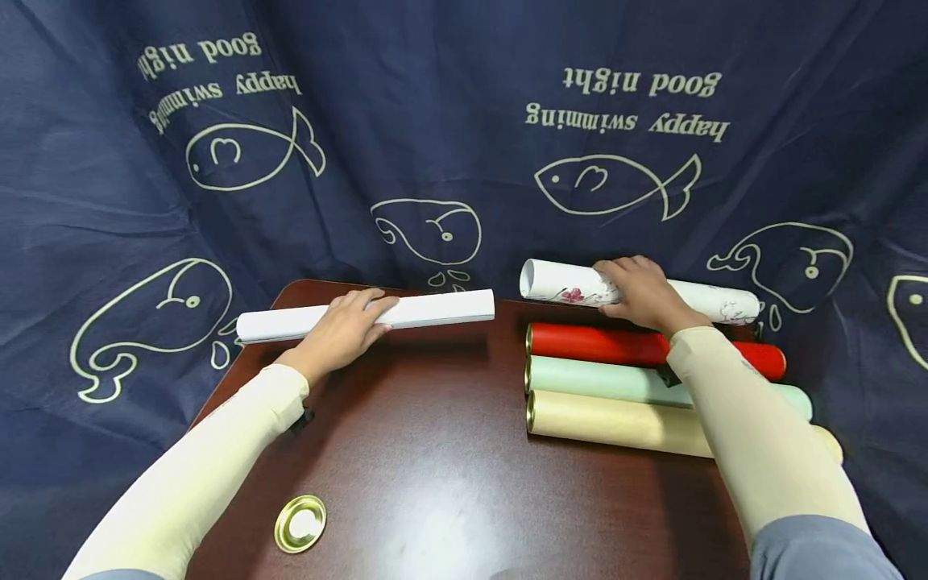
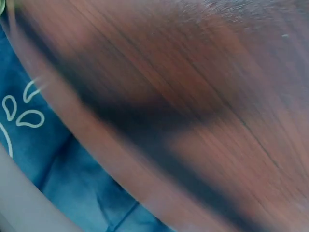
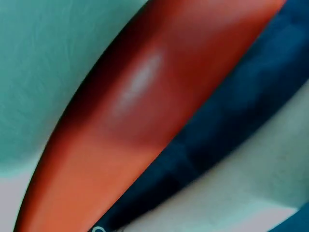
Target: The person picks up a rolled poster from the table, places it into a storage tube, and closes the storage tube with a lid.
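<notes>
In the head view my left hand (image 1: 353, 321) lies with fairly straight fingers on a long white flat box (image 1: 442, 308) at the table's far edge. My right hand (image 1: 640, 292) curls over a rolled white paper with a floral print (image 1: 561, 283) at the far right. Just nearer than that roll lie a red tube (image 1: 594, 344), a pale green tube (image 1: 602, 380) and a cream tube (image 1: 616, 420), side by side. The right wrist view shows only a close blur of the red tube (image 3: 145, 121) and the green tube (image 3: 43, 58). Neither hand appears in the wrist views.
A round gold lid (image 1: 300, 524) lies near the front left of the dark wooden table (image 1: 435, 451). Navy cloth printed with fish and whales (image 1: 435, 145) hangs behind and around the table. The left wrist view is a blur of the table top (image 2: 217, 87) and the blue cloth (image 2: 72, 183).
</notes>
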The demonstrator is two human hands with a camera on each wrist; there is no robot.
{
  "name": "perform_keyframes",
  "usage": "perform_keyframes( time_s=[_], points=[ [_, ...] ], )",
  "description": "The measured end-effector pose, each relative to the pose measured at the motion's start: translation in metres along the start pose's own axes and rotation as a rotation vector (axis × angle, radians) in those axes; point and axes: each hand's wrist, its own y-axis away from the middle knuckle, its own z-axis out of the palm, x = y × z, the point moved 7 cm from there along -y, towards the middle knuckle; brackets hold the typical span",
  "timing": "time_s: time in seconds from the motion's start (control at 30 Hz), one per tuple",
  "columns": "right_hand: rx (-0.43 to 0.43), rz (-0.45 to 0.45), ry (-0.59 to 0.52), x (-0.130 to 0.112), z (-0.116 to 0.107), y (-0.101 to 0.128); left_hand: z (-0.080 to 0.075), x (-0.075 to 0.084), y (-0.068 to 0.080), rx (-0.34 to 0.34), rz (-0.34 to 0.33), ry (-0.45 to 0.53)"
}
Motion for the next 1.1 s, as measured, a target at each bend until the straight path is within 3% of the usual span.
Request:
perform_keyframes(
  time_s=[0.1,0.2,0.4,0.77,0.9,1.1],
  points=[
    [0.127,-0.030,-0.038,-0.012,-0.015,0.008,-0.009,0.005,0.007,-0.005,0.017,0.002],
    [0.232,-0.059,-0.070,-0.021,-0.033,0.017,-0.018,0.011,0.013,0.035,0.031,0.024],
    [0.320,-0.118,-0.046,-0.041,-0.063,0.042,-0.032,0.021,0.025,0.068,0.051,0.057],
    [0.377,-0.213,-0.030,-0.093,-0.085,0.108,-0.045,0.028,0.071,0.090,0.040,0.068],
    [0.393,-0.201,-0.045,-0.105,-0.086,0.131,-0.045,0.031,0.072,0.103,0.040,0.082],
    [0.363,-0.151,-0.047,-0.118,-0.071,0.158,-0.043,0.043,0.068,0.069,0.033,0.107]
  ],
)
